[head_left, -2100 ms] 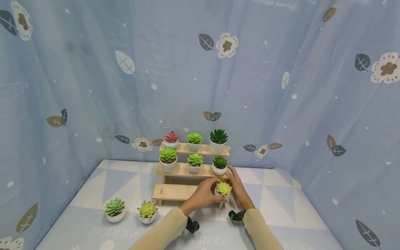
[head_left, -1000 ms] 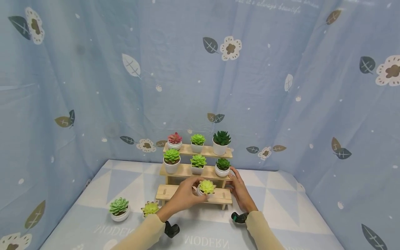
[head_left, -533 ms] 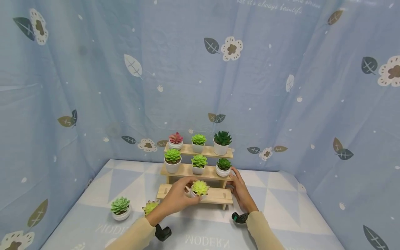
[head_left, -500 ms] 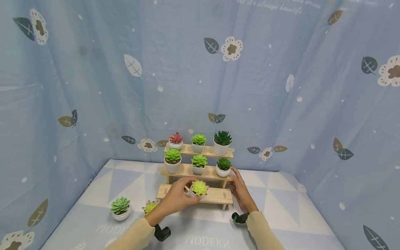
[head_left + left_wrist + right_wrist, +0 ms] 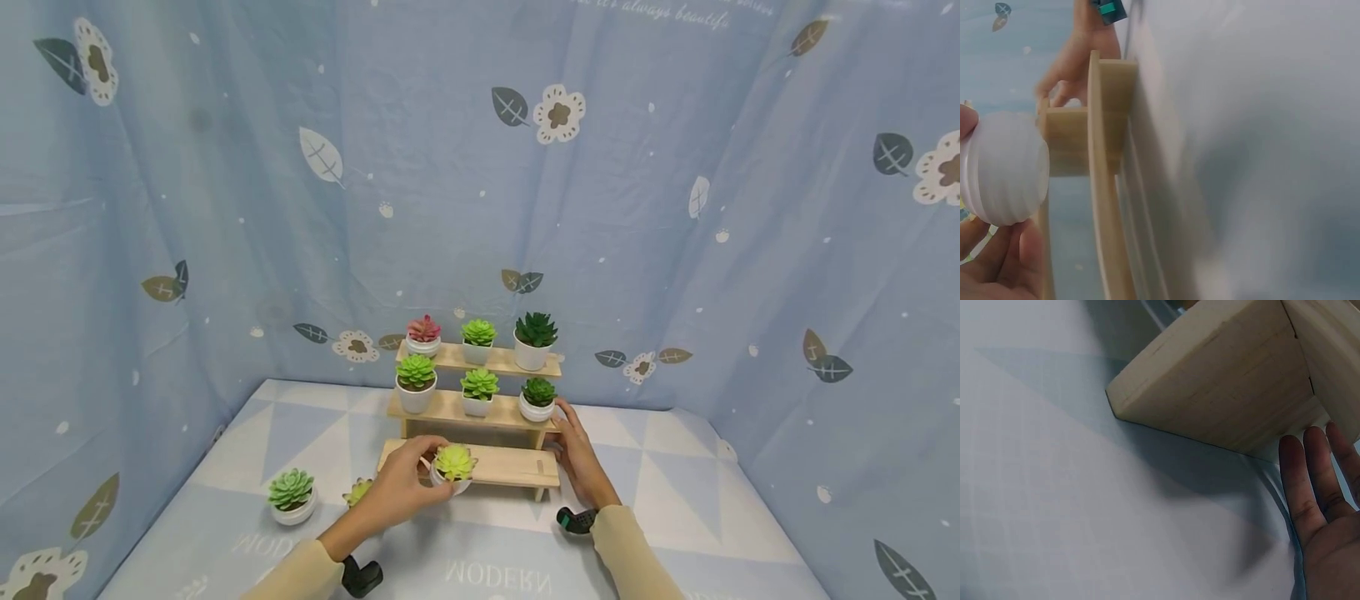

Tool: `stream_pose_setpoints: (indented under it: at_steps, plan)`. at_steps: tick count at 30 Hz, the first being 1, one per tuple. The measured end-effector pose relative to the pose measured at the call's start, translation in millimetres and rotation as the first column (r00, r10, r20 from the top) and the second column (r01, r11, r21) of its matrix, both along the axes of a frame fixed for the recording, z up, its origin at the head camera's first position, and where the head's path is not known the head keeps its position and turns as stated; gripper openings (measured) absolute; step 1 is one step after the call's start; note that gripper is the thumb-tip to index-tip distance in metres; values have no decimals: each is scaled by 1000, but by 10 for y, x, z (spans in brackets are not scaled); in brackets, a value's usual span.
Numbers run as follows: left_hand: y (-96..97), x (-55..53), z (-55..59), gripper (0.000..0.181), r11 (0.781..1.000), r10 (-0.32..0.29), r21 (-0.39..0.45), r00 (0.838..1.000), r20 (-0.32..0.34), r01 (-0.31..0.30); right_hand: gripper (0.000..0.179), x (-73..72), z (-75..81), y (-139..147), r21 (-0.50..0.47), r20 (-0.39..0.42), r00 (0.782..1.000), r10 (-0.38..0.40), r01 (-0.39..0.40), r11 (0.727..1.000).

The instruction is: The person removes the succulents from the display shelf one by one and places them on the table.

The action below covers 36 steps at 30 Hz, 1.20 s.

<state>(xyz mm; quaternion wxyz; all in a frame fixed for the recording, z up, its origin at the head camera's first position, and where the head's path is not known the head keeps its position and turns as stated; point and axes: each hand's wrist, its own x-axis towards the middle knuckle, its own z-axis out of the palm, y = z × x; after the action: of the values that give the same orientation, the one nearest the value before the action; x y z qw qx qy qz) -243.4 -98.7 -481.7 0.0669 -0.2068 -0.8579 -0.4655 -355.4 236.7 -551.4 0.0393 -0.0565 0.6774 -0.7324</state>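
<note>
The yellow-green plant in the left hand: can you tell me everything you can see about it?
The plant has pointed yellow-green leaves spread out like a flower, a few with darker tips. Its pot is white and round, with ridges running around the side; it could be plastic or china, I can't tell which. The left hand grips the pot, holding it about upright, up off the table, near the lowest shelf board.

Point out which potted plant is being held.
The yellow-green succulent pinched in the left hand; no hand grips the others, six of which stand on the upper shelves.
</note>
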Motion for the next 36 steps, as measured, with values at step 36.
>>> stream_pose_setpoints:
  at_steps: [36]
  plan:
    - [-314,227,-297,57,922,157,-334,978,-137,-195,60,27,14,3,14,-5,1000,1,-1,1000]
